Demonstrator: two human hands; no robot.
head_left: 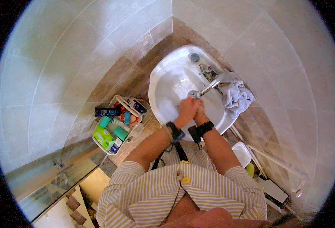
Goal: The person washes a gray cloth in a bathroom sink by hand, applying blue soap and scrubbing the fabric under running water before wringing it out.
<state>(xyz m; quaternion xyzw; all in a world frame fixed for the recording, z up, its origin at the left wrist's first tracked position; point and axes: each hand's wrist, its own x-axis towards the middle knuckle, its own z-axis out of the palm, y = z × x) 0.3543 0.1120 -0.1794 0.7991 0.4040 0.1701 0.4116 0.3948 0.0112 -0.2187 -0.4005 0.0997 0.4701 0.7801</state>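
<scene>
Tap (213, 84), silver and curved, was seen just beyond the fingers (191, 102), with its spout reaching in from the right and ending close above them. The left hand (186, 111) and the right hand (200, 110) were brought together below it, touching each other; how far the fingers were opened, and whether anything was held between them, could not be told, as they were largely hidden by the hands themselves. Around and below the fingers, the white sink (163, 85) was spread. A small round grey thing (194, 57) was set beyond them, on the sink's far edge. To their right, a grey cloth (237, 99) was draped over the rim. Well to their left, a green packet (103, 137) and a dark box (106, 111) were kept among crowded toiletries.
</scene>
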